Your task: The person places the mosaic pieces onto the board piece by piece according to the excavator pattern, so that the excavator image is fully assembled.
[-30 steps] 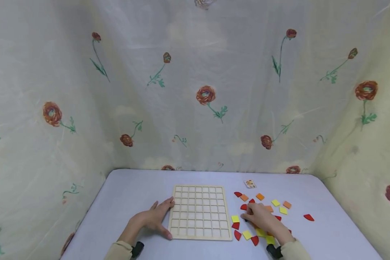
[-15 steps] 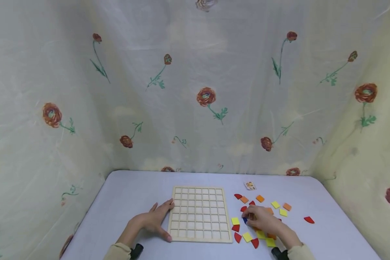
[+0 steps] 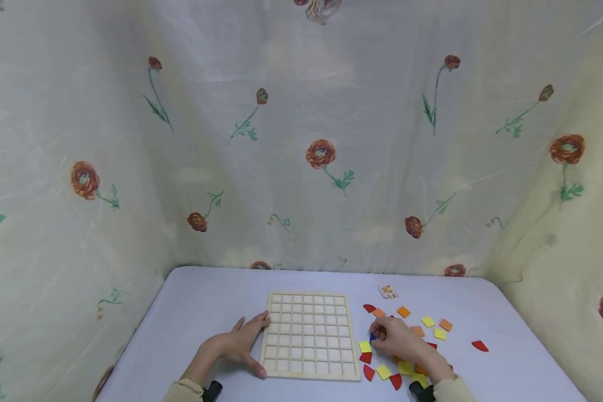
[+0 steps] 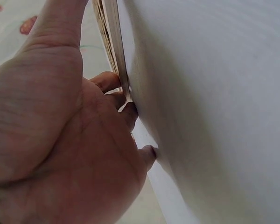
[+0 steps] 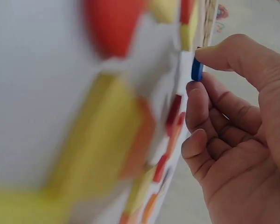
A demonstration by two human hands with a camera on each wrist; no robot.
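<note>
A pale wooden grid board (image 3: 310,336) lies on the table, its square cells holding no pieces. Against its left edge rests my left hand (image 3: 239,341), thumb and fingers spread; the left wrist view shows the fingertips touching the board's side (image 4: 115,44). To the right of the board, my right hand (image 3: 399,339) pinches a small blue piece (image 5: 197,69) between thumb and fingers. Around that hand lie yellow squares (image 3: 364,347), red quarter-circle pieces (image 3: 369,373) and orange squares (image 3: 403,312), some partly hidden beneath the hand and forearm.
A small printed card (image 3: 388,291) lies beyond the pieces. One red piece (image 3: 479,346) sits apart at the right. The white table (image 3: 206,290) backs onto a flower-printed curtain (image 3: 261,195) that also hangs at both sides.
My right hand has shifted slightly left toward the board, with the blue piece coming into view between its fingers. The left hand stays at the board's edge. The head view has tilted up slightly.
</note>
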